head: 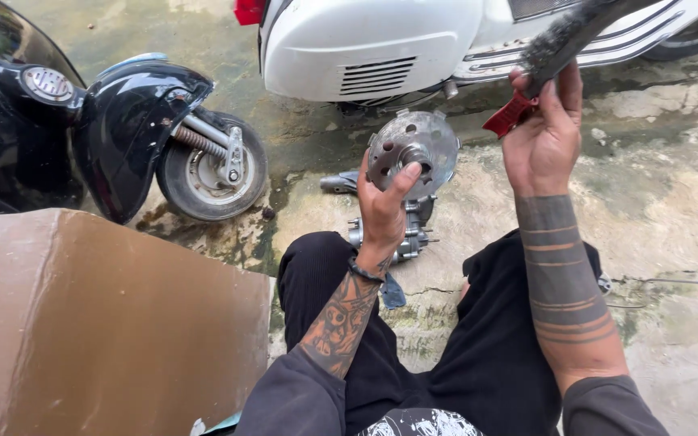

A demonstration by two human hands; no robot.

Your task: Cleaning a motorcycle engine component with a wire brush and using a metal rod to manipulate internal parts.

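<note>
My left hand (383, 206) holds up a round grey metal disc (418, 149) with several holes and a raised hub, thumb across its face. My right hand (544, 133) is raised to the right of it, gripping a brush (563, 40) with a red handle and dark bristles that points up and right. The brush is apart from the disc. Both forearms are tattooed, and my legs in black trousers are folded below.
A grey metal engine part (409, 234) lies on the stained concrete ground beneath the disc. A white scooter (365, 44) stands at the top, a black scooter with its front wheel (212, 165) at the left. A brown cardboard box (107, 323) fills the lower left.
</note>
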